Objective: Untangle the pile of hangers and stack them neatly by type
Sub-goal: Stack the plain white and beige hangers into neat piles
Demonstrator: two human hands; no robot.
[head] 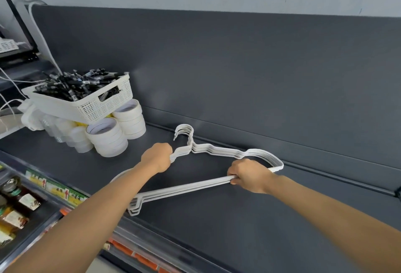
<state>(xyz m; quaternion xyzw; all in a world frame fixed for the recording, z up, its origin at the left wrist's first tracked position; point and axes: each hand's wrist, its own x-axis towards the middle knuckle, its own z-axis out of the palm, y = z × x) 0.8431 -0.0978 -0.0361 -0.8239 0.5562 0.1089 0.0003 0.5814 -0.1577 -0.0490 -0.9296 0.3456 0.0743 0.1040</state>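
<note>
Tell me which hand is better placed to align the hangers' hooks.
Probably the left. The left hand grips the hangers beside the hooks; the right hand holds the bottom bar, farther away.

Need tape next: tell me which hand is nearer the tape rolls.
Left. The left hand grips the hangers just right of the tape rolls; the right hand grips them farther right.

Open room lies on the dark shelf top (pixel 238 218) to the right of and in front of the white wire hangers (pixel 184 188). To the left, stacked tape rolls (pixel 108 138) and the pen basket (pixel 104 105) on top of them block passage. The back panel (pixel 238 66) walls off the rear.
</note>
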